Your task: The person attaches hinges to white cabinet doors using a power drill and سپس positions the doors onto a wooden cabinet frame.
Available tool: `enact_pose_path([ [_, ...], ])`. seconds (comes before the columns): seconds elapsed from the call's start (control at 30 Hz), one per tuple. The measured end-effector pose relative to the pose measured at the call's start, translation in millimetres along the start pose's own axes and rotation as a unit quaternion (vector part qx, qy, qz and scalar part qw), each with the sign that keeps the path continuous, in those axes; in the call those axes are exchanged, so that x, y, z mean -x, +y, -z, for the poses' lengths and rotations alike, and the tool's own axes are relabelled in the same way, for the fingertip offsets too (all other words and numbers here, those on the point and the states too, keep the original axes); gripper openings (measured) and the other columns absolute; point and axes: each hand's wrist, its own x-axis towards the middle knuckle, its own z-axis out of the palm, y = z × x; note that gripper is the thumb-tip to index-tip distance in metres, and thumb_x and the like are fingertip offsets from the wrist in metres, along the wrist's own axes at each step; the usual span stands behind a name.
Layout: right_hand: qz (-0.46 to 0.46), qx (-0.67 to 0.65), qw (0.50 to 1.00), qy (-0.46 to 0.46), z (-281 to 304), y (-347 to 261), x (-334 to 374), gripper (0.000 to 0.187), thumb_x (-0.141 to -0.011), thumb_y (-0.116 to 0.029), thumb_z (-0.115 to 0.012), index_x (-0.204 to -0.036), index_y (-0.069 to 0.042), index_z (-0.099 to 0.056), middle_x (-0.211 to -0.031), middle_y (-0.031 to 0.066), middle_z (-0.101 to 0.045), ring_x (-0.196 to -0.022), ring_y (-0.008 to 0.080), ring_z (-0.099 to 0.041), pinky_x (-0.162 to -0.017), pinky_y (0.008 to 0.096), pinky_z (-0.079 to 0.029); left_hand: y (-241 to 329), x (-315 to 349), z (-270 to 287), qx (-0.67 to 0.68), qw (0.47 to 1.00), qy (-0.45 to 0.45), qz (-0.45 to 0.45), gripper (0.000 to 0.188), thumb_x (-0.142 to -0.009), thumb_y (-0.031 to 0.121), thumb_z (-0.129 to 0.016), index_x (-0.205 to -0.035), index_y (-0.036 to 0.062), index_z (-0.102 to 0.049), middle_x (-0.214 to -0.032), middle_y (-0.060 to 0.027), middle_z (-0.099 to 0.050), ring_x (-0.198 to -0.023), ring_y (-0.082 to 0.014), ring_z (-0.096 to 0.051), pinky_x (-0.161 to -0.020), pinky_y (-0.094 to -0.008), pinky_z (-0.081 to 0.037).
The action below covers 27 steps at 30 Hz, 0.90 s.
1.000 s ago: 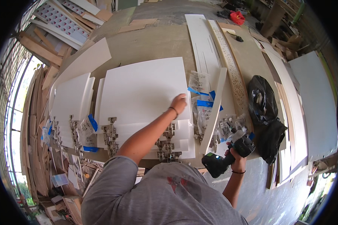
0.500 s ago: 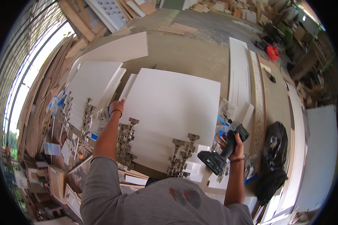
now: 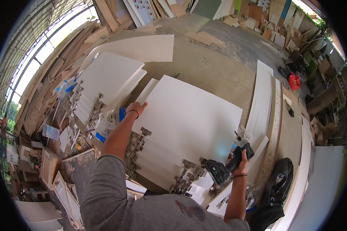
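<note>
A stack of white panels (image 3: 189, 111) lies in front of me, with metal cabinet hinges (image 3: 137, 148) fixed along its near edge at the left and more hinges (image 3: 187, 175) at the right. My left hand (image 3: 137, 109) is closed on the left edge of the top panel, one finger reaching over its face; the other fingers are partly hidden. In my right hand (image 3: 240, 163) is a black cordless drill (image 3: 229, 165), gripped by its handle, near the stack's right edge. Its bit points away from me.
A second white panel stack (image 3: 112, 77) with hinges stands at the left, beside plastic bags (image 3: 108, 121). Long white boards (image 3: 258, 100) and a speckled strip (image 3: 274, 119) lie to the right, near a black plastic bag (image 3: 279, 181). Wood offcuts (image 3: 54, 73) line the far left.
The view has turned, so the scene sits tilted and shifted rightward. My left hand stays at the panel's edge. The drill has come closer to the stack's right edge, its bit pointing more forward.
</note>
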Motion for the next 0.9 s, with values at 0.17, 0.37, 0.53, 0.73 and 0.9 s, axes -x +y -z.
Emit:
enact_pose_path([
  [0.17,0.06,0.0,0.997,0.038,-9,1,-5,0.043,-0.082,-0.052,-0.056,-0.097,-0.011,-0.057,-0.085,0.0021,-0.057,-0.076,0.018,-0.054,-0.064,0.0302,-0.047,-4,4,-7,0.06,0.997,0.027,-0.031,0.063,-0.082,0.063,-0.041,-0.079,0.0052,-0.064,-0.087,-0.0192,-0.063,-0.087,-0.0355,-0.06,-0.075,-0.0443,-0.047],
  [0.37,0.078,0.015,0.996,0.029,-57,-13,31,0.039,-0.083,-0.047,-0.058,-0.097,-0.01,-0.058,-0.086,0.0031,-0.06,-0.075,0.0163,-0.057,-0.064,0.0274,-0.048,-14,-6,-18,0.119,0.991,0.056,-0.036,0.062,-0.081,0.062,-0.044,-0.069,0.003,-0.059,-0.077,-0.0185,-0.062,-0.077,-0.0354,-0.06,-0.068,-0.044,-0.046],
  [0.53,0.137,0.071,0.987,0.041,-76,-31,41,0.037,-0.086,-0.043,-0.056,-0.097,-0.008,-0.059,-0.08,0.0034,-0.061,-0.072,0.0147,-0.058,-0.066,0.0275,-0.048,-30,-34,-39,0.085,0.994,0.024,-0.059,0.065,-0.08,0.063,-0.044,-0.073,0.0023,-0.063,-0.082,-0.0198,-0.063,-0.081,-0.0352,-0.061,-0.072,-0.042,-0.047],
  [0.73,0.128,0.073,0.988,0.037,-100,-44,57,0.037,-0.086,-0.043,-0.055,-0.099,-0.009,-0.059,-0.085,0.0037,-0.061,-0.074,0.0151,-0.058,-0.067,0.0282,-0.048,-12,-12,-20,0.154,0.987,-0.03,-0.022,0.063,-0.082,0.061,-0.043,-0.076,0.0017,-0.064,-0.085,-0.0207,-0.063,-0.082,-0.0348,-0.061,-0.074,-0.0424,-0.047],
  [0.9,0.112,0.111,0.987,0.035,-114,-39,55,0.034,-0.085,-0.04,-0.058,-0.098,-0.009,-0.059,-0.088,0.0039,-0.062,-0.076,0.0166,-0.059,-0.068,0.0303,-0.049,-15,3,-19,0.159,0.987,0.019,-0.032,0.058,-0.081,0.058,-0.047,-0.071,0.0022,-0.062,-0.079,-0.0201,-0.062,-0.077,-0.0347,-0.06,-0.07,-0.0429,-0.046],
])
